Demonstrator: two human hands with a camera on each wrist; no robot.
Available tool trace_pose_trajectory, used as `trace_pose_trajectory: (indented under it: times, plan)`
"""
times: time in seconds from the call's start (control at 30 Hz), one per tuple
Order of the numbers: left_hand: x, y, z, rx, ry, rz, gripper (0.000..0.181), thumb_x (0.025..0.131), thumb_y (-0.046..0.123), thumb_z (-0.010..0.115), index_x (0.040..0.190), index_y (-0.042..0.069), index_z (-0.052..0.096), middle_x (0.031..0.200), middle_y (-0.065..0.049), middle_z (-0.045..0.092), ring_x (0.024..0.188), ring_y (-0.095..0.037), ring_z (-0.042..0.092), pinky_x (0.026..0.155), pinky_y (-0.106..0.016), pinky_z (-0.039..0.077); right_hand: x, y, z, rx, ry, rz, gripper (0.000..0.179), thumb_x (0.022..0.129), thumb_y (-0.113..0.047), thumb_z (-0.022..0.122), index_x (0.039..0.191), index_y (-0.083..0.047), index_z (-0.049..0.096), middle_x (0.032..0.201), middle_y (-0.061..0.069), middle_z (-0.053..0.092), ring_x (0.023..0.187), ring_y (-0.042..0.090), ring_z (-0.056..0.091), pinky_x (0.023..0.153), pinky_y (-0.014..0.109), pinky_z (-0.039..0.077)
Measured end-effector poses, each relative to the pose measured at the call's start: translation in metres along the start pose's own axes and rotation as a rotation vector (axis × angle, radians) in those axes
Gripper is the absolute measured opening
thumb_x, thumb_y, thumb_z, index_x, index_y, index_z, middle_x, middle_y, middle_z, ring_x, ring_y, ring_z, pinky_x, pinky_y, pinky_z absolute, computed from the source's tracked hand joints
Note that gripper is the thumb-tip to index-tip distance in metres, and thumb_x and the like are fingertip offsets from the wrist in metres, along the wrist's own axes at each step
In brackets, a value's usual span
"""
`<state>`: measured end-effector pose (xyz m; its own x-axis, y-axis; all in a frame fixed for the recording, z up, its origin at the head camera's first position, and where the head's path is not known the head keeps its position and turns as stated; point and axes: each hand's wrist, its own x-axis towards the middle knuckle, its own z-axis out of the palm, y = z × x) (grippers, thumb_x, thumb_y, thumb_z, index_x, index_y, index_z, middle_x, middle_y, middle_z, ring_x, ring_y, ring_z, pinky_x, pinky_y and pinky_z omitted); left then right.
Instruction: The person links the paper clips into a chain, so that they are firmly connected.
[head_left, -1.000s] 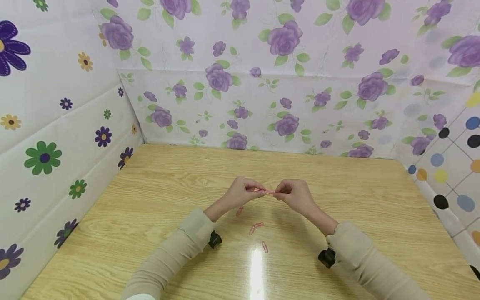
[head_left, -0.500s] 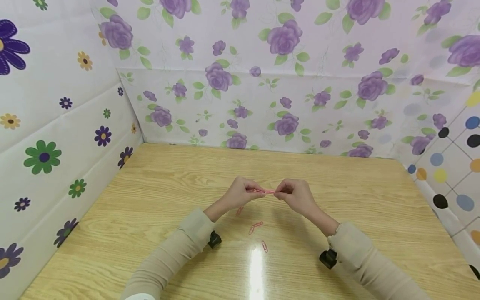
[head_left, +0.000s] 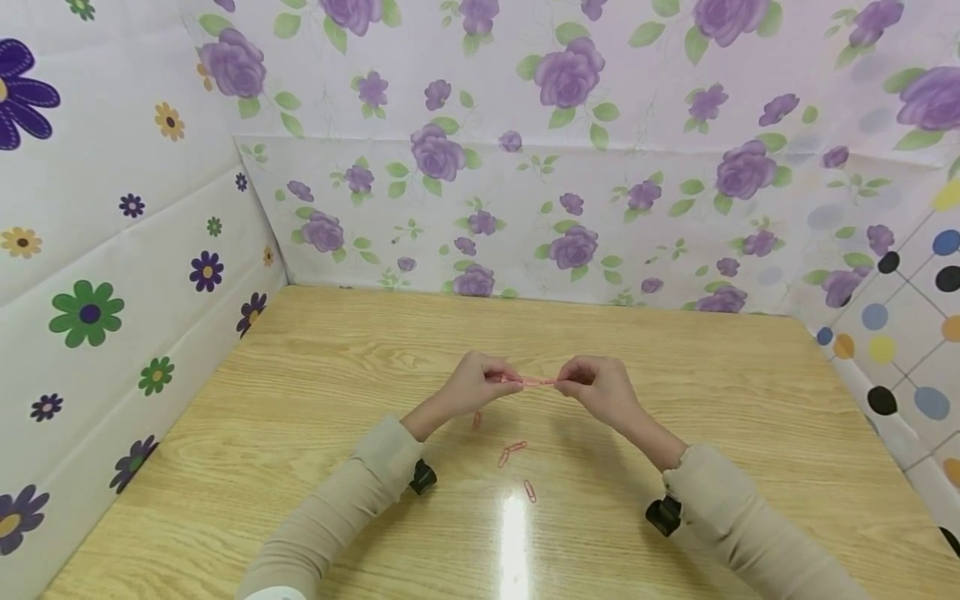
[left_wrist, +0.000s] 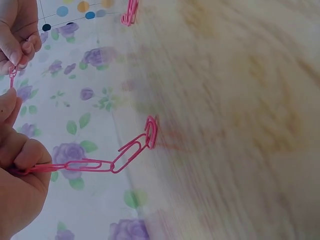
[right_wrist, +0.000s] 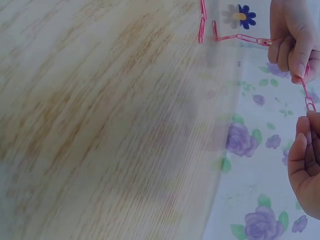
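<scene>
My left hand (head_left: 472, 387) pinches a chain of pink paper clips (left_wrist: 90, 165) between thumb and fingers. Part of that chain trails out from under the curled fingers, and its end reaches down to the wooden table. My right hand (head_left: 603, 392) pinches a pink paper clip (head_left: 547, 382) at the far side of the short stretch between the two hands. In the right wrist view this clip (right_wrist: 310, 104) looks linked to the piece at the left fingertips. Fingers hide parts of the held clips.
On the wooden table (head_left: 360, 333), nearer the body, lie two pink paper clips (head_left: 513, 452) that touch or overlap and a single paper clip (head_left: 530, 491). A floral sheet (head_left: 525, 208) stands behind the table, with patterned sheets at both sides.
Both hands have drawn slightly apart, the left to the left and the right to the right. More of the paper clips shows between the fingertips. The loose clips lie as before.
</scene>
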<state>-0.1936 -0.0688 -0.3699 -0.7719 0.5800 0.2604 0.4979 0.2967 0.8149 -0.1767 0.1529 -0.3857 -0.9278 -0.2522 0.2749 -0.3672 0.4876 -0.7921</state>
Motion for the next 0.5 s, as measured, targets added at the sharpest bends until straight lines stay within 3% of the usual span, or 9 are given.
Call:
trace_pose_trajectory:
  times: [0.07, 0.17, 0.27, 0.33, 0.5]
  plan:
    - [0.000, -0.001, 0.000, 0.002, -0.001, -0.008, 0.010, 0.083, 0.001, 0.065, 0.085, -0.007, 0.069, 0.054, -0.005, 0.048, 0.046, -0.003, 0.028, 0.046, -0.017, 0.026, 0.000, -0.001, 0.000, 0.014, -0.005, 0.016, 0.004, 0.080, -0.004, 0.068, 0.078, -0.001, 0.067, 0.070, 0.005, 0.064, 0.058, 0.013, 0.057, 0.051, 0.026, 0.046]
    - [0.000, -0.005, -0.001, -0.028, -0.017, -0.018, 0.010, 0.084, 0.002, 0.063, 0.085, -0.007, 0.067, 0.060, -0.010, 0.054, 0.048, -0.011, 0.039, 0.047, -0.019, 0.033, 0.001, -0.002, 0.001, 0.032, -0.011, 0.032, 0.005, 0.081, -0.004, 0.067, 0.081, 0.000, 0.068, 0.070, 0.007, 0.064, 0.060, 0.015, 0.059, 0.053, 0.026, 0.047]
    - [0.002, -0.017, 0.000, -0.102, -0.051, -0.043, 0.011, 0.086, 0.002, 0.061, 0.090, -0.009, 0.063, 0.070, -0.016, 0.058, 0.054, -0.027, 0.051, 0.052, -0.029, 0.046, 0.002, -0.003, 0.003, 0.047, -0.008, 0.051, 0.004, 0.082, -0.004, 0.067, 0.082, 0.000, 0.068, 0.069, 0.007, 0.064, 0.060, 0.016, 0.059, 0.053, 0.026, 0.047]
    - [0.004, -0.027, 0.001, -0.131, -0.066, -0.063, 0.014, 0.086, 0.003, 0.061, 0.096, -0.007, 0.061, 0.073, -0.015, 0.058, 0.059, -0.032, 0.054, 0.055, -0.033, 0.048, 0.003, -0.002, 0.004, 0.053, -0.008, 0.055, 0.004, 0.082, -0.003, 0.066, 0.082, 0.001, 0.067, 0.070, 0.010, 0.064, 0.060, 0.016, 0.059, 0.053, 0.027, 0.047]
    - [0.010, -0.043, 0.007, -0.092, -0.065, -0.073, 0.029, 0.082, 0.014, 0.069, 0.107, 0.001, 0.061, 0.065, -0.002, 0.049, 0.054, -0.014, 0.043, 0.052, -0.024, 0.038, 0.005, -0.001, 0.008, 0.078, -0.017, 0.063, 0.004, 0.082, -0.002, 0.065, 0.084, 0.001, 0.067, 0.074, 0.016, 0.065, 0.061, 0.019, 0.061, 0.055, 0.031, 0.050]
